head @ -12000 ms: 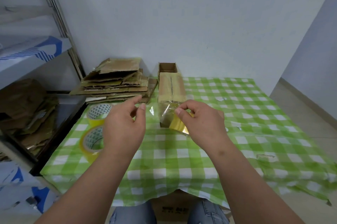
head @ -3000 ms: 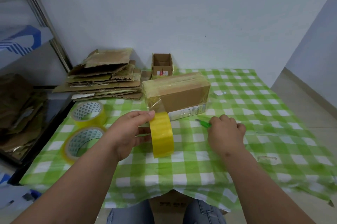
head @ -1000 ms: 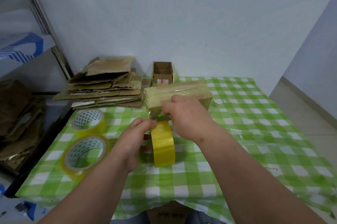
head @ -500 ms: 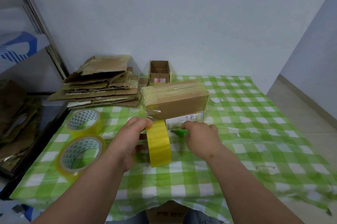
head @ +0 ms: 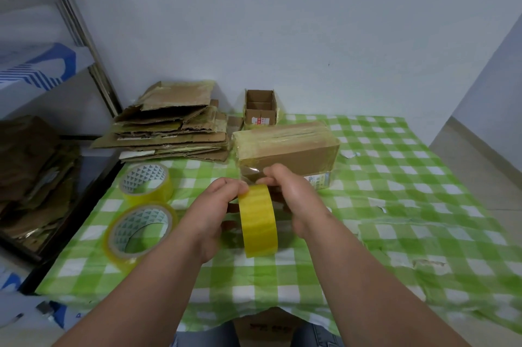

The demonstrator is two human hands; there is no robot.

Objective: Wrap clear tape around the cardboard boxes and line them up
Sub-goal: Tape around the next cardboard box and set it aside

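A yellowish roll of clear tape (head: 258, 219) stands on edge above the green checked tablecloth (head: 395, 205). My left hand (head: 210, 214) grips its left side, thumb on top. My right hand (head: 293, 191) is at the roll's upper right, its fingers pinching at the top of the roll by the tape end. Just behind lies a closed cardboard box (head: 288, 150), wrapped in tape over its top and left end. A small open cardboard box (head: 260, 106) stands by the wall.
Two more tape rolls (head: 145, 183) (head: 139, 231) lie flat at the left. A stack of flattened cardboard (head: 169, 126) sits at the back left. A metal shelf (head: 42, 149) with cardboard stands beyond the table's left edge. Tape scraps (head: 375, 202) dot the cloth.
My right hand came back from the cloth, where it had the green cutter, to the top of the roll. The cutter is out of sight now. My left hand kept hold of the roll.
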